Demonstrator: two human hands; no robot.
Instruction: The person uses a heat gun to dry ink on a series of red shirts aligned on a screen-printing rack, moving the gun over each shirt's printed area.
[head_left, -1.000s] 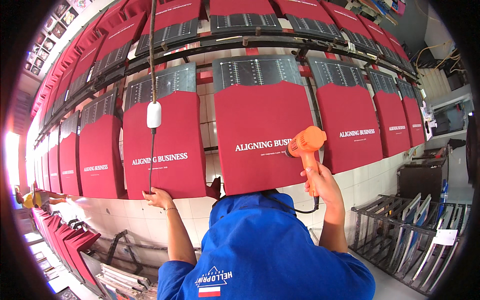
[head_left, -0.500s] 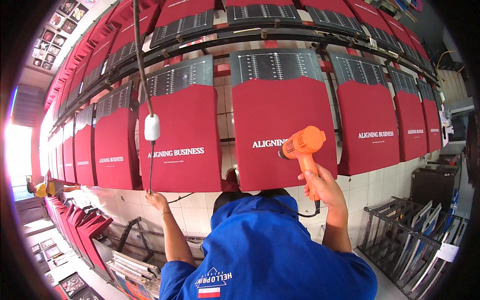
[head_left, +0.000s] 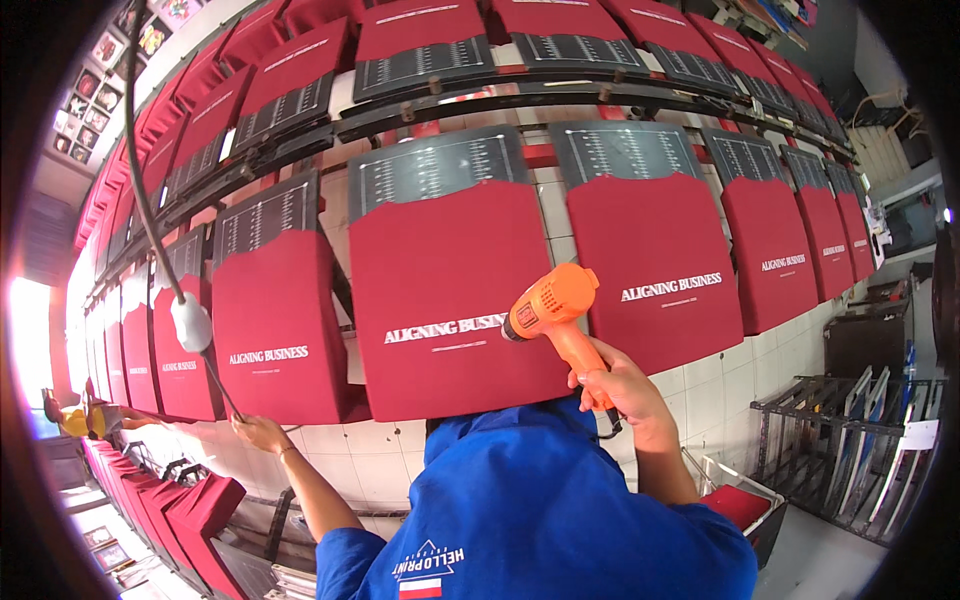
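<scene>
Right hand (head_left: pixel 622 388) grips orange heat gun (head_left: pixel 557 303), nozzle (head_left: pixel 511 331) by right end of white lettering (head_left: pixel 435 330) on near red cloth (head_left: pixel 450 255). Left hand (head_left: pixel 263 434) pinches hanging cord (head_left: pixel 222 386). Advisable: even sweeps, cord clear.

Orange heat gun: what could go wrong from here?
Perhaps scorching: the orange heat gun, in the right hand, points across printed red cloth, though its heat cannot be seen. Perhaps snagging: the cord with its white connector, at the left hand, crosses other covered boards in this view.
</scene>
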